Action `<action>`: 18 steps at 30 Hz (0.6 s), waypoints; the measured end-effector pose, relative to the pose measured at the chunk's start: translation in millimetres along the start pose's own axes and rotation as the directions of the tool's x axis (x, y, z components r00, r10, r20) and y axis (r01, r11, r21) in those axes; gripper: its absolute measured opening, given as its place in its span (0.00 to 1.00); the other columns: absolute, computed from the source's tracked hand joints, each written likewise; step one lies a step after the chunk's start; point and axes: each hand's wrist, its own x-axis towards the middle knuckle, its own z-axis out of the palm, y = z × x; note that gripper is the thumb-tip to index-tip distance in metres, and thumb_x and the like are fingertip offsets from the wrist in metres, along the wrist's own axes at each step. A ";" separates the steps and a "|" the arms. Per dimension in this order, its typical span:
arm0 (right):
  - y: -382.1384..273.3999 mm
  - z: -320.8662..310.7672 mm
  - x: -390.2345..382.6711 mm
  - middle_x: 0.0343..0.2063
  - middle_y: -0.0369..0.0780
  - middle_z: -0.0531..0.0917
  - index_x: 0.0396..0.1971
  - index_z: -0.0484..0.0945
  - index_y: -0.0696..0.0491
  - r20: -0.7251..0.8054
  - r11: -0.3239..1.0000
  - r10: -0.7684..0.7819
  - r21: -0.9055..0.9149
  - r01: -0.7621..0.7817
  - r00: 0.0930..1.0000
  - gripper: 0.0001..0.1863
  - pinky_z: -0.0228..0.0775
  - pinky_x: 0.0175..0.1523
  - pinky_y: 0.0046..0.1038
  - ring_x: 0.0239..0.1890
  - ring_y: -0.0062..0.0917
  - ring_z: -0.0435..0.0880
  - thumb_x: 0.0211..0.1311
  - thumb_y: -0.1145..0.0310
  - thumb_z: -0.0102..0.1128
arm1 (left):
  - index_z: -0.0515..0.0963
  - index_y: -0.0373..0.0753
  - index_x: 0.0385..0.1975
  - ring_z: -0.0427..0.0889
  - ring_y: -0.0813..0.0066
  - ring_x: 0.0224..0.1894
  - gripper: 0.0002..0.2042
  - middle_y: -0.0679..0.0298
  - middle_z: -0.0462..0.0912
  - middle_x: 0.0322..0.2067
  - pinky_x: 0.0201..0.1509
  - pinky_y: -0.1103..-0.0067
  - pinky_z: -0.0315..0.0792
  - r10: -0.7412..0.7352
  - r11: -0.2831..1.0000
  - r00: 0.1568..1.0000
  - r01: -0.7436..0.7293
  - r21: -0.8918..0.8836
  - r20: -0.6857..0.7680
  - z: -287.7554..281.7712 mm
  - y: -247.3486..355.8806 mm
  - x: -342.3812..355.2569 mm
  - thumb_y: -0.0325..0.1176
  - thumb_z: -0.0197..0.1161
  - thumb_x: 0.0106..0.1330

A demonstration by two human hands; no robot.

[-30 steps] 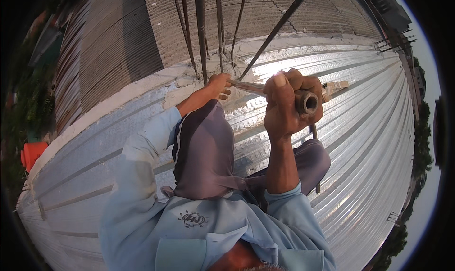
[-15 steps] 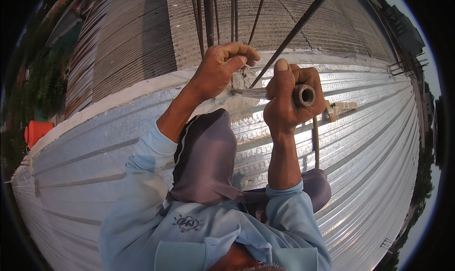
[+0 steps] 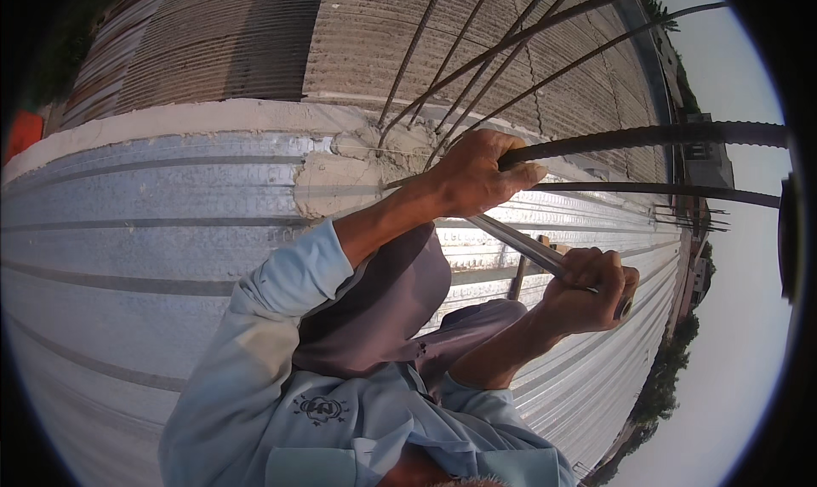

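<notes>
My left hand point(image 3: 475, 179) is closed around a thick ribbed steel bar point(image 3: 647, 138) that stretches off to the right. Below and to the right of it, my right hand point(image 3: 585, 293) grips a grey metal pipe point(image 3: 521, 243) near its outer end. The pipe slants up and left, and its far end lies just under my left hand; whether it touches the bar I cannot tell. Several of the steel bars rise from a rough lump of mortar point(image 3: 396, 151) beyond my left hand.
Shiny ribbed metal sheeting point(image 3: 153, 257) spreads out under me. A pale mortar ledge point(image 3: 213, 119) borders it, with grey corrugated roofing point(image 3: 374, 40) beyond. More thin steel bars point(image 3: 417, 44) fan out ahead. A red object point(image 3: 23, 134) is at the far left.
My left hand, free before, has moved right and taken hold of the bar. My right hand has moved down and right with the pipe, now slanted. The view has turned rightward.
</notes>
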 end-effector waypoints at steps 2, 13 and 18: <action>3.1 14.9 0.7 0.06 0.32 0.56 0.12 0.58 0.49 -0.026 0.992 -0.059 -0.113 0.056 0.998 0.17 0.47 0.11 0.20 0.06 0.15 0.53 0.55 0.76 0.53 | 0.76 0.35 0.24 0.68 0.78 0.20 0.18 0.66 0.72 0.15 0.26 0.73 0.64 0.041 0.998 0.999 -0.042 -0.040 -0.012 2.5 -8.3 -1.1 0.45 0.65 0.68; 24.2 68.1 24.8 0.10 0.33 0.57 0.15 0.60 0.52 -0.231 0.915 -0.133 -0.402 0.030 0.964 0.14 0.57 0.17 0.21 0.09 0.18 0.58 0.56 0.77 0.51 | 0.79 0.38 0.27 0.82 0.52 0.25 0.09 0.56 0.81 0.21 0.30 0.64 0.72 0.204 0.978 0.966 -0.208 -0.010 -0.158 3.6 -14.9 -7.6 0.35 0.70 0.58; 42.6 71.9 44.2 0.11 0.33 0.55 0.13 0.59 0.51 0.042 0.780 -0.179 -0.603 0.167 0.983 0.16 0.54 0.17 0.21 0.09 0.17 0.57 0.56 0.77 0.52 | 0.79 0.40 0.28 0.82 0.56 0.25 0.08 0.59 0.80 0.20 0.31 0.67 0.75 0.209 0.977 0.961 -0.215 -0.015 -0.182 -1.2 -17.4 -4.1 0.35 0.70 0.56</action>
